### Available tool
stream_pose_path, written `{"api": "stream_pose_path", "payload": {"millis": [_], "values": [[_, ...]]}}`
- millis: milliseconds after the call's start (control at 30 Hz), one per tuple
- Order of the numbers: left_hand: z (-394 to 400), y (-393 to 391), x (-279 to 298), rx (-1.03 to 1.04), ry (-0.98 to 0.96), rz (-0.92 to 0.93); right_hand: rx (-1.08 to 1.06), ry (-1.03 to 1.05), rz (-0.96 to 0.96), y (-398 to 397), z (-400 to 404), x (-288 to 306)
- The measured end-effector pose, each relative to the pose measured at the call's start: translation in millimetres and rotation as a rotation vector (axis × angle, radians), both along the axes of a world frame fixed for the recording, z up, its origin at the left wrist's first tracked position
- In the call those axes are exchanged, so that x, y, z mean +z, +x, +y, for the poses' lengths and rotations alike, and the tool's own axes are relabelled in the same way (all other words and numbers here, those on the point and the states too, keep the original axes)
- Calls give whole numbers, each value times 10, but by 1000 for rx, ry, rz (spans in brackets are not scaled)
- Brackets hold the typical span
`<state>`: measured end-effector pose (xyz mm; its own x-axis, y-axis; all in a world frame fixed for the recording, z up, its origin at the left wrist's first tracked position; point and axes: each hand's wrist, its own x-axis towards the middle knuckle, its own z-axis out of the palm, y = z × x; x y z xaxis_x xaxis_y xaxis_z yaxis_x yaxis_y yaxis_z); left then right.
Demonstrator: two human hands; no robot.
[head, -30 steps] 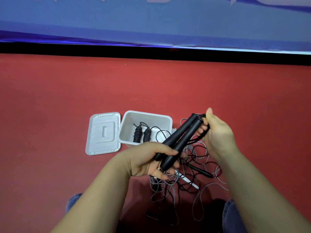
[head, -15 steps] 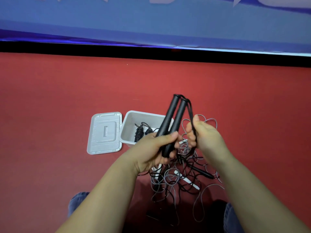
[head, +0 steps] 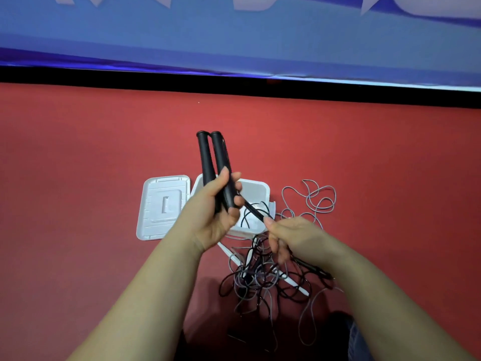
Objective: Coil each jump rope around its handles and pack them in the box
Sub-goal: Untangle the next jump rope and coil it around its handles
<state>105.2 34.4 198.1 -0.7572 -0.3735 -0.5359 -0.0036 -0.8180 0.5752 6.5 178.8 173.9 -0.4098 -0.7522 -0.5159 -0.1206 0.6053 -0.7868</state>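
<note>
- Nearest us, a tangle of loose ropes (head: 263, 280), black and grey, lies on the red floor (head: 78, 178).
- Our right hand (head: 291, 238) pinches the black cord (head: 253, 211), drawn taut from the handles.
- Our left hand (head: 216, 214) grips the two black handles (head: 213, 162) side by side, tips pointing up and away.
- Behind the hands sits the open white box (head: 256, 188), its lid (head: 162, 207) lying flat just to its left.
- Farthest off, a blue wall (head: 234, 35).
</note>
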Motion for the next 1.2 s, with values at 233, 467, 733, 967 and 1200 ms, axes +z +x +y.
{"api": "stream_pose_path", "payload": {"millis": [233, 467, 733, 967, 1200], "values": [[-15, 122, -86, -2, -690, -470, -6, 45, 205, -98, 45, 154], [65, 252, -173, -894, -885, -715, 217, -193, 387, 80, 45, 407], [70, 352, 82, -1480, -641, -363, 139, -147, -17, 21, 153, 309], [-12, 396, -31, -1234, -210, 63, -26, -388, -759, -125, 165, 343], [-48, 391, -72, -1161, -366, -123, -35, -374, -117, -81, 134, 337]]}}
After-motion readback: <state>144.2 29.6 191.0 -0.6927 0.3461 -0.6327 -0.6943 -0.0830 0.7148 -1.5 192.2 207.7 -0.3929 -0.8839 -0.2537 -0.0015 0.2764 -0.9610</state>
